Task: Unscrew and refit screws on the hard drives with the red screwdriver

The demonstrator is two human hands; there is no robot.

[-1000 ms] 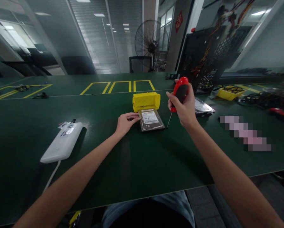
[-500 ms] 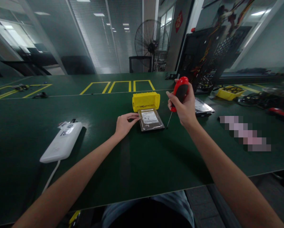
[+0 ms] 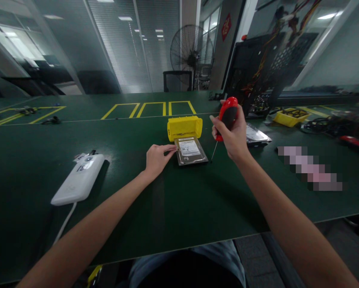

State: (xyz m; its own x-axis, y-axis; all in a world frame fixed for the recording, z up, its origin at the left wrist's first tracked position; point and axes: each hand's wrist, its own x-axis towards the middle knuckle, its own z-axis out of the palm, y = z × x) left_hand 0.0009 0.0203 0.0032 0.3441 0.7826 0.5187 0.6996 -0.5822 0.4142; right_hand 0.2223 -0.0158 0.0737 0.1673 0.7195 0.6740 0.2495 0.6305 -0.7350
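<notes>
A silver hard drive [image 3: 191, 151] with a white label lies on the green table [image 3: 185, 208], against the open side of a yellow bin [image 3: 184, 127]. My left hand [image 3: 158, 159] is at the drive's left edge, thumb and fingertips pinched together; whatever is between them is too small to make out. My right hand [image 3: 233, 134] is wrapped round the red and black handle of a screwdriver [image 3: 228, 114]. The screwdriver's shaft points down, its tip near the table just right of the drive. A second hard drive [image 3: 255, 135] lies behind my right hand.
A white power bank [image 3: 79, 180] with a cable lies at the left. To the right are a pixelated item [image 3: 309, 168], a yellow tray [image 3: 291, 117], a red-handled tool [image 3: 355, 145] and tangled cables. An open computer case [image 3: 251, 72] stands at the back right.
The thumb and fingers of my left hand have closed together at the drive's left edge. My right hand and the screwdriver have barely moved.
</notes>
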